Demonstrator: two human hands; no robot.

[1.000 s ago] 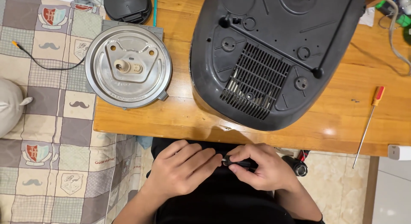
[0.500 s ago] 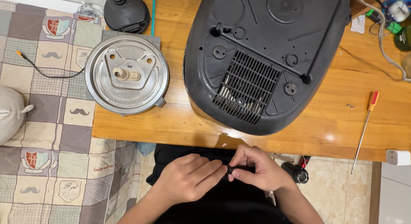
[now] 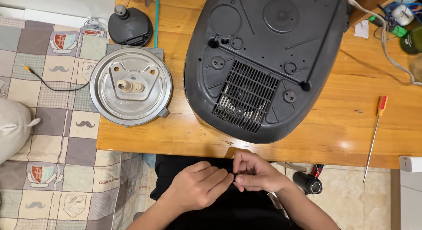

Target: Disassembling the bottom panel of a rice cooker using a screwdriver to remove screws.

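Both hands, left hand [image 3: 198,186] and right hand [image 3: 257,173], pinch together on a small dark part [image 3: 236,177] at six o'clock, below the upturned appliance base [image 3: 263,63] laid vent-up for access.

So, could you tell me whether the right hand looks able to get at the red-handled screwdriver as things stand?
Probably yes: the screwdriver lies alone on bare table, to the right hand's side, though both hands pinch a small dark part.

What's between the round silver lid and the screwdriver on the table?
The big black appliance, upside down on the table, sits between the lid and the screwdriver, in the head view.
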